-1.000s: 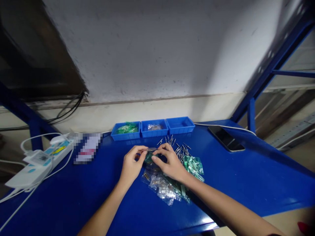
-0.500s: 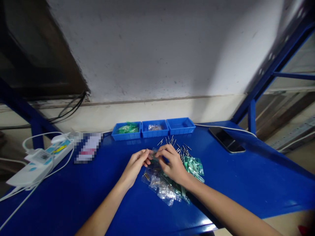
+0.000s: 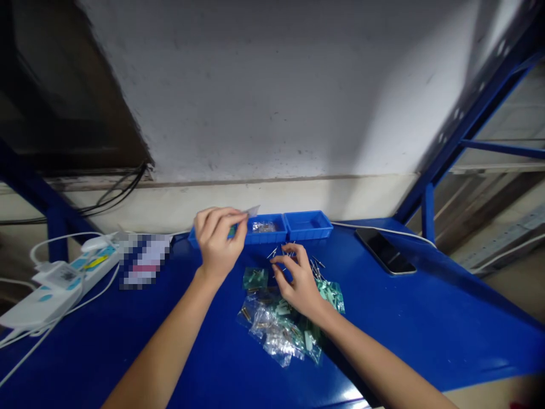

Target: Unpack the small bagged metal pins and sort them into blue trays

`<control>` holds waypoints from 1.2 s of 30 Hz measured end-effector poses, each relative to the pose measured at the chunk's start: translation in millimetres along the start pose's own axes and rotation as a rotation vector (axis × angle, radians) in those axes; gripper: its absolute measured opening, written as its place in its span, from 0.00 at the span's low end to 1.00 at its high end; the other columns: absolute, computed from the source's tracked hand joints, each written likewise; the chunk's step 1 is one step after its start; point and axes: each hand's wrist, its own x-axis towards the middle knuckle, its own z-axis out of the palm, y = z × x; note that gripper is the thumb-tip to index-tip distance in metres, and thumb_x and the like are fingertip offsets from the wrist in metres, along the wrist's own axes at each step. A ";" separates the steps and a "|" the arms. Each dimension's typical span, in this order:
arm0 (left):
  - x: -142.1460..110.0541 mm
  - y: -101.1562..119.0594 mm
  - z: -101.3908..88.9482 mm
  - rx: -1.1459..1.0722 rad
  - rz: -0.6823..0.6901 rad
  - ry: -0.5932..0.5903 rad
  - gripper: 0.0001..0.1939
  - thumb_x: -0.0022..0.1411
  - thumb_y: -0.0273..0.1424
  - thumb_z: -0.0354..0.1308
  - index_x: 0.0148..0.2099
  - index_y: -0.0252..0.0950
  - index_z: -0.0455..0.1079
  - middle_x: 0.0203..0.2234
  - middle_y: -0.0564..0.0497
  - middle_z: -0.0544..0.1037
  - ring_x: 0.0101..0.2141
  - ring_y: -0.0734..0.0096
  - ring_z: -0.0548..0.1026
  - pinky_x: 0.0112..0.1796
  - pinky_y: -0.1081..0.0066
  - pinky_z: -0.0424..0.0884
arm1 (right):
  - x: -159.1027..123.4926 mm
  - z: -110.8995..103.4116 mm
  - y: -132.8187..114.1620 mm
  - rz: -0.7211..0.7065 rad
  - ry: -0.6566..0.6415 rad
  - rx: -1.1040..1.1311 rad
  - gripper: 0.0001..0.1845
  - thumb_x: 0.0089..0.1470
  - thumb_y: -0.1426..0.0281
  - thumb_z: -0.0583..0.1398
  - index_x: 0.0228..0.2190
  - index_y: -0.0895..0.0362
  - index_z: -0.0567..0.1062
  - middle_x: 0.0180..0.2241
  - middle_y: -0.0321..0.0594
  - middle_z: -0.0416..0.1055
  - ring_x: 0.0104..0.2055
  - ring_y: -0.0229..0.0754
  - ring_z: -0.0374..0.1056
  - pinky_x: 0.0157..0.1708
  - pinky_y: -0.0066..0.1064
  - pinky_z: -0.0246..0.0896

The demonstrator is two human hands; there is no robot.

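Observation:
My left hand [image 3: 220,241] is raised in front of the left blue bin [image 3: 193,241], pinching a small clear plastic bag [image 3: 254,211] by its edge. The hand hides most of that bin. Over the pile, my right hand [image 3: 300,287] hovers with curved fingers, thumb and forefinger slightly apart, and no object shows between them. Beneath it lie clear plastic bags [image 3: 283,343] with small brass-coloured parts. Green-tinted bags [image 3: 332,294] with pale pieces lie beside its wrist. One flat green bag [image 3: 255,278] rests left of the right hand. Loose metal pins [image 3: 317,267] lie just behind.
The middle blue bin [image 3: 272,236] holds small clear bags; the right blue bin [image 3: 309,231] stands beside it against the wall. A phone [image 3: 385,251] lies at the right of the blue table [image 3: 409,329]. A white power strip [image 3: 55,289] with cables occupies the left side.
My left hand has moved up and left toward the bins with the small clear bag. My right hand has parted from it and stays over the pile. The flat green bag now shows.

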 end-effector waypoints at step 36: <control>-83.1 20.9 -19.8 -0.440 -0.423 -0.865 0.11 0.60 0.36 0.55 0.44 0.43 0.71 0.52 0.44 0.62 0.54 0.54 0.61 0.51 0.53 0.63 | 4.6 0.4 2.0 0.510 0.053 0.473 0.11 0.52 0.65 0.57 0.37 0.56 0.71 0.32 0.41 0.71 0.34 0.41 0.67 0.36 0.34 0.63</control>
